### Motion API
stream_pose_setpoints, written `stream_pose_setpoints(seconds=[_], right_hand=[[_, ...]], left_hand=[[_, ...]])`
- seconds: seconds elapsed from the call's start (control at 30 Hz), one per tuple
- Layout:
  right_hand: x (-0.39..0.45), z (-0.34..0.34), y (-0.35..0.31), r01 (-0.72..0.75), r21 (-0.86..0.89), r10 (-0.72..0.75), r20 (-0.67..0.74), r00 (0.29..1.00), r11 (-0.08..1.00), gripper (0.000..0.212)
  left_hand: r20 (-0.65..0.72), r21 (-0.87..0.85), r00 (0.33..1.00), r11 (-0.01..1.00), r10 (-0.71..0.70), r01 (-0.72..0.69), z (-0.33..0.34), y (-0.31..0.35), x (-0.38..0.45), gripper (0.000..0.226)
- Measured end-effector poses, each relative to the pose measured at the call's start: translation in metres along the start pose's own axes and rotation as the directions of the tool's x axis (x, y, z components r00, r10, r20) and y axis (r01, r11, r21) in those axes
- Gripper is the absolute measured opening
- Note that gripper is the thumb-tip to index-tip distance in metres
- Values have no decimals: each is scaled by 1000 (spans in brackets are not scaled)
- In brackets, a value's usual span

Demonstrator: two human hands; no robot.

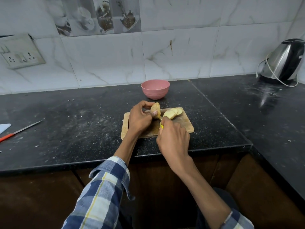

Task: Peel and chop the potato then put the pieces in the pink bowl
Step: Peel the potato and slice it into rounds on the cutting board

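On the wooden cutting board point(184, 124) my left hand point(139, 117) grips the remaining piece of potato point(156, 109), thumb and fingers curled round it. My right hand point(173, 138) holds a yellow-handled knife point(160, 123); its thin blade runs up against the cut face of the potato. Several round potato slices point(173, 113) lie overlapping on the board just right of the blade. The pink bowl point(155, 88) stands behind the board near the wall; what it holds is unclear.
A second knife with an orange handle point(19, 131) lies far left on the black counter, beside a pale blue object point(5, 127) at the frame edge. A steel kettle point(283, 61) with its cord stands at the back right. The counter's front edge runs just below the board.
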State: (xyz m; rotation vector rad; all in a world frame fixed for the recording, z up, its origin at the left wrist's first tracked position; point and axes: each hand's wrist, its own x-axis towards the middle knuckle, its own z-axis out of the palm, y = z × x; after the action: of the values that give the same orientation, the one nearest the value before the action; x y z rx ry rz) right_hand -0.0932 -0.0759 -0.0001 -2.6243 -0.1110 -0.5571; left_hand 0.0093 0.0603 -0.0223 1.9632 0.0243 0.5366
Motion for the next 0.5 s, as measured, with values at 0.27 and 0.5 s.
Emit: stream_pose_setpoints(seconds=[0.27, 0.5], right_hand=[[3, 0, -3, -11, 8, 11, -9, 1000, 1000, 28], [-7, -18, 12, -30, 24, 29, 26, 999, 999, 23]], left_hand=[[-6, 6, 1000, 1000, 17, -17, 1, -1, 2, 27], [-43, 53, 999, 999, 10, -8, 2, 1, 1, 24]])
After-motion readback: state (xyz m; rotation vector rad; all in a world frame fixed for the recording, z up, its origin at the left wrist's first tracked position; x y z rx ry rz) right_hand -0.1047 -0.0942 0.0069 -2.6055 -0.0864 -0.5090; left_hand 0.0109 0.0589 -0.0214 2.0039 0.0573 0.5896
